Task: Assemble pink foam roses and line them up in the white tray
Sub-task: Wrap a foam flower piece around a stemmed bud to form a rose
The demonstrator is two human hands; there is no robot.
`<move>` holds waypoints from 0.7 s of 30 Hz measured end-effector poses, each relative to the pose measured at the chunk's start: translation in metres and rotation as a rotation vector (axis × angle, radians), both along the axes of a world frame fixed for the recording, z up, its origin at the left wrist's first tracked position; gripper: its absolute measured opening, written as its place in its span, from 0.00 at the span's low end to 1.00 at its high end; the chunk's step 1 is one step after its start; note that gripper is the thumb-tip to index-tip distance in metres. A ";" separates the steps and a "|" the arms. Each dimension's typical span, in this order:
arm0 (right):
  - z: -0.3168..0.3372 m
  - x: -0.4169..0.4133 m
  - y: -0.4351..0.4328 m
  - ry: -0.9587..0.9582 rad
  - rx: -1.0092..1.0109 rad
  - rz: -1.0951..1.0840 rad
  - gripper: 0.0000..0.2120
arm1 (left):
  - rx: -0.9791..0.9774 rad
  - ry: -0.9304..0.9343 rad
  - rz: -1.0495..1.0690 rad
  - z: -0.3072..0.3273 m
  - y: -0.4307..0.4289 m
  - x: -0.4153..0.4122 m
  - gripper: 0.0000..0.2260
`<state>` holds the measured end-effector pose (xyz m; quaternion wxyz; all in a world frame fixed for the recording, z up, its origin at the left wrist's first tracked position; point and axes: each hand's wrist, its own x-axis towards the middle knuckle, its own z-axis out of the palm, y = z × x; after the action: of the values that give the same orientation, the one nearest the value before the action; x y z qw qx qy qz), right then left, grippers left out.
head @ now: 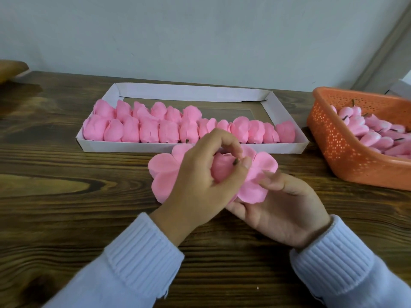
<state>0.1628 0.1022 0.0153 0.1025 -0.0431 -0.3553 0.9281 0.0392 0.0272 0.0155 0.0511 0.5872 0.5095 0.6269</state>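
A flat pink foam petal piece (163, 172) spreads out over the table just in front of the white tray (287, 112). On its middle sits a pink rose bud (220, 166) with a short dark stem end pointing up. My left hand (200, 181) curls around the bud from the left, fingertips pinching near the stem. My right hand (280, 205) lies palm up under the petal piece, its thumb pinching the right petals. Inside the tray, finished pink roses (169, 130) stand in two rows, a full front row and a shorter back row at the left.
An orange perforated basket (333, 138) at the right holds several pink buds (375, 134) with dark stems. The dark wooden table (66, 196) runs to a pale wall behind. A brown object (11, 70) sits at the far left edge.
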 end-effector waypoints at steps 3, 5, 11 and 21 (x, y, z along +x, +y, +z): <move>-0.001 0.001 0.000 -0.015 0.015 0.019 0.22 | 0.002 0.076 -0.003 -0.001 0.002 0.001 0.06; -0.002 0.002 0.000 -0.027 0.020 0.024 0.21 | 0.012 0.102 0.001 -0.002 0.002 0.001 0.07; 0.000 0.002 0.000 0.012 -0.026 0.066 0.24 | 0.001 0.143 0.011 -0.002 0.002 0.002 0.10; -0.001 0.004 0.003 0.050 0.051 0.068 0.38 | -0.173 0.079 0.029 -0.002 -0.003 0.001 0.20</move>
<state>0.1668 0.1057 0.0138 0.0810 -0.0049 -0.3776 0.9224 0.0398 0.0240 0.0131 0.0725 0.5975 0.5720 0.5573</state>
